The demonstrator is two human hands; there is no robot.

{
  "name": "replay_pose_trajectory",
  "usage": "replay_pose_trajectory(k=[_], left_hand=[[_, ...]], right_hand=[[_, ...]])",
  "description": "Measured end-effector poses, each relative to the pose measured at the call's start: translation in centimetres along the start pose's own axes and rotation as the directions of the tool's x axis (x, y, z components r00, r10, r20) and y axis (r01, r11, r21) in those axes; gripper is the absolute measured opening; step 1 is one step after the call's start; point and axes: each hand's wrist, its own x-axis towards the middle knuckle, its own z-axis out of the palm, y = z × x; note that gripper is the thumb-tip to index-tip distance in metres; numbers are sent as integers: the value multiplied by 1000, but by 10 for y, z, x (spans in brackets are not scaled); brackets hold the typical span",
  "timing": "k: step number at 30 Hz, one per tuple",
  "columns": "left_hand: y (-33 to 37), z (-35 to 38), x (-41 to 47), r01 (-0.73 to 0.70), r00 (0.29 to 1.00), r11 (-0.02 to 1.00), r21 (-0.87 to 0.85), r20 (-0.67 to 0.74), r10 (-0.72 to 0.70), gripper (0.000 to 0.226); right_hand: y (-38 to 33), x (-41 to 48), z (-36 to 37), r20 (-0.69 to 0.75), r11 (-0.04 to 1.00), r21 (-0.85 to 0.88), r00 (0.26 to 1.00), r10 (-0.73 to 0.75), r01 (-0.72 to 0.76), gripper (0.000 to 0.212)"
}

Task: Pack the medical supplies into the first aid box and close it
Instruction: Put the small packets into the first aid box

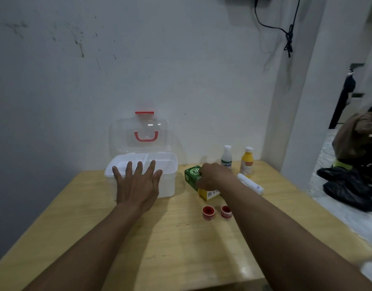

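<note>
The first aid box (142, 175) stands open on the desk (181, 238), steadied by the flat, spread left hand (138, 185), while the green carton (192, 177), clasped in the right hand (214, 177), could be fumbled against the nearby bottles (226, 157).

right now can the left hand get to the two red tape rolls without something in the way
Probably yes. The left hand rests spread by the first aid box, and bare table lies between it and the red tape rolls. The right hand is on the green box, farther back.
</note>
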Motion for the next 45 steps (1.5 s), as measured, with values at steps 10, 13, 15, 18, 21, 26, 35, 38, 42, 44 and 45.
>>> replay_pose_trajectory(k=[10, 13, 15, 18, 21, 26, 35, 38, 42, 44, 45], left_hand=[[-18, -16, 11, 32, 999, 998, -54, -36, -34, 61], [-29, -21, 17, 37, 999, 998, -43, -29, -39, 60], [-35, -22, 19, 54, 998, 998, -39, -7, -54, 59], [-42, -20, 18, 65, 997, 998, -24, 32, -65, 59], [-43, -19, 17, 76, 995, 997, -31, 74, -73, 58], [-46, -14, 15, 92, 991, 994, -53, 105, -86, 59], [-44, -11, 16, 108, 989, 989, -97, 107, -98, 59], [-45, -11, 17, 110, 989, 989, -95, 112, -99, 58], [-46, -11, 17, 109, 988, 991, -81, 115, -100, 59], [-45, -11, 18, 112, 988, 991, -72, 114, -103, 60], [-45, -11, 18, 111, 988, 991, -72, 115, -103, 60]], right_hand=[[-4, -4, -65, -178, 970, 242, 984, 13, 31, 50], [-16, 4, -83, -194, 957, 279, 981, -29, 83, 47], [-26, 9, -89, -179, 954, 279, 982, -64, 113, 45], [-41, 16, -94, -148, 956, 263, 984, -94, 131, 42], [-52, 22, -95, -102, 959, 246, 988, -119, 141, 39], [-69, 27, -96, -64, 973, 161, 986, -157, 165, 32], [-105, 37, -90, -18, 976, -36, 977, -214, 213, 40], [-113, 42, -82, -12, 976, -71, 978, -207, 206, 45], [-120, 48, -68, -14, 974, -44, 974, -225, 224, 43], [-123, 51, -61, -15, 970, -22, 970, -243, 243, 40], [-125, 52, -57, -13, 968, -8, 968, -253, 252, 42]])
